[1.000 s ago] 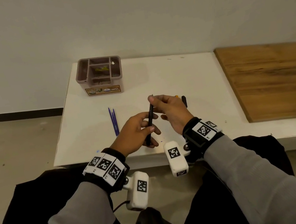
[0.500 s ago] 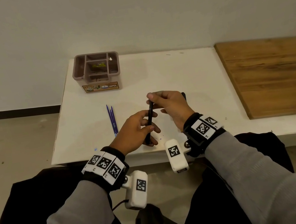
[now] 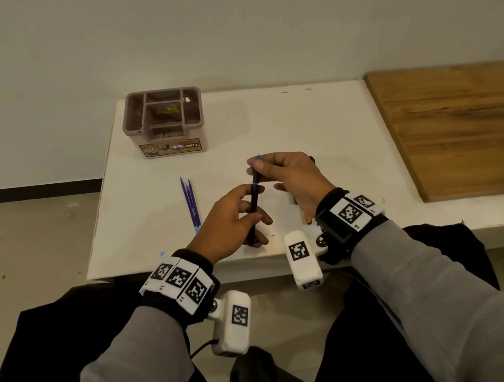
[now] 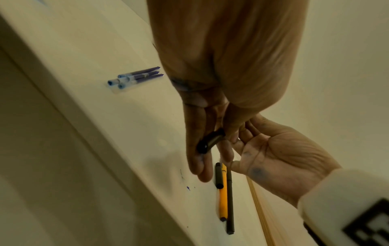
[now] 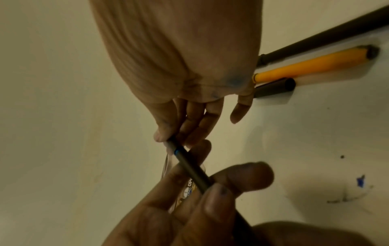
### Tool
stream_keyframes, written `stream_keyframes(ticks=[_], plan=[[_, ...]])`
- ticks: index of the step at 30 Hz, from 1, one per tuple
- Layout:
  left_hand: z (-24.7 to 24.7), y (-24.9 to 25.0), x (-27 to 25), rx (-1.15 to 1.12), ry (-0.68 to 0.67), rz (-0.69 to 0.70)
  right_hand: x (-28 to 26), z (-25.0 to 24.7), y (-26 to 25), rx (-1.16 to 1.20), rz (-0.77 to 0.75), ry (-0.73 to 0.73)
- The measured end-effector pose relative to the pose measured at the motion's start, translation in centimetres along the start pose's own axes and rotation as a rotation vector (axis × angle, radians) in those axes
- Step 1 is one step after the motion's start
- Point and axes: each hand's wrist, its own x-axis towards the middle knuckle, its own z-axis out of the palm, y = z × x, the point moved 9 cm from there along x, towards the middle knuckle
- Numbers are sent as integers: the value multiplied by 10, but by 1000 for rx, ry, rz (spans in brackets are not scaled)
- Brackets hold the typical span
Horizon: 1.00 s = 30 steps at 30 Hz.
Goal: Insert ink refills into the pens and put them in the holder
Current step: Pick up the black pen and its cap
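pinching the refill (image 3: 256, 170), the right hand (image 3: 288, 179) should push straight along the black pen barrel (image 3: 254, 205), which the left hand (image 3: 229, 223) grips steady, avoiding bending.

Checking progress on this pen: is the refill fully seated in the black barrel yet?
Not yet. A blue stretch of refill still shows above the black barrel, pinched by the right hand; the left hand holds the barrel.
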Motion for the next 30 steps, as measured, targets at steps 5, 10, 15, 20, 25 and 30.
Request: stream_keyframes(ticks=[5,10,15,20,25,30], plan=[[-2,1,0,9,4,9,0,7,0,11,8,-11],[-4,-1,0,5,9,8,0,7,-3,14,-36,-12],[-5,0,-1,17,9,11,2,11,-1,15,-2,-33],[-1,-3,1,38,-5,3,5,7,-2,24,-33,-31],[0,-2,0,34,-9,10,7,2,-4,22,-72,-14],[-2,0,0,76,6,31,11,-3,1,53,-88,56]])
